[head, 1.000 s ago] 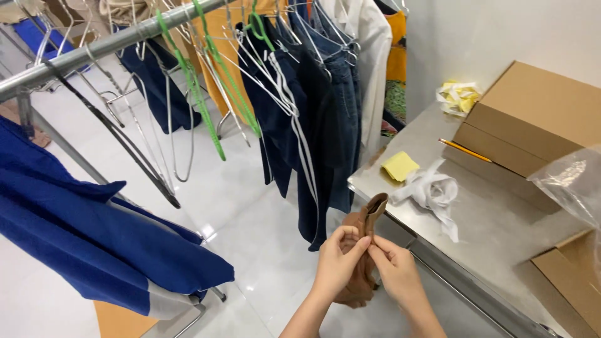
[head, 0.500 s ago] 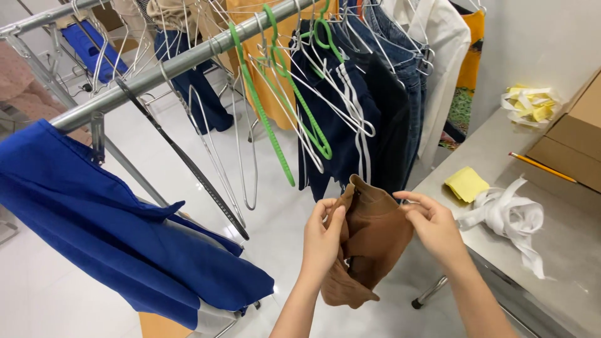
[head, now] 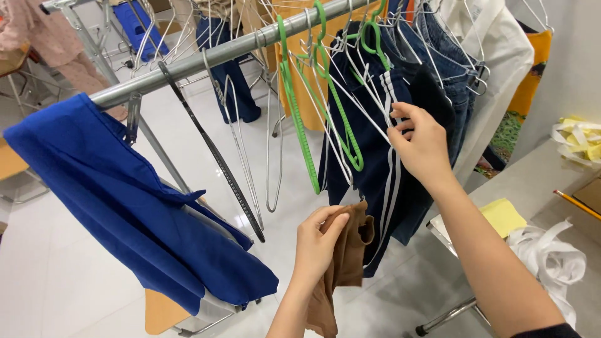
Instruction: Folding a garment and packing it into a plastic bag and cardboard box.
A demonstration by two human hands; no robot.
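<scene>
So the left hand (head: 319, 241) is gripping a brown garment (head: 341, 269), bunched up and dangling low in front of the rack. The right hand (head: 421, 141) is up at the metal rail (head: 206, 59), fingers pinched on a white wire hanger (head: 366, 103) that sits against the navy striped pants (head: 382, 181). Green hangers (head: 300, 138) hang just left of it, and a blue cloth (head: 125, 200) is draped further over. Looks like the brown piece isn't on any hanger yet, and that hanger is still hooked on the rail.

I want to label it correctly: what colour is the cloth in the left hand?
Brown; the cloth held by the left hand shows best in the head view.
</scene>
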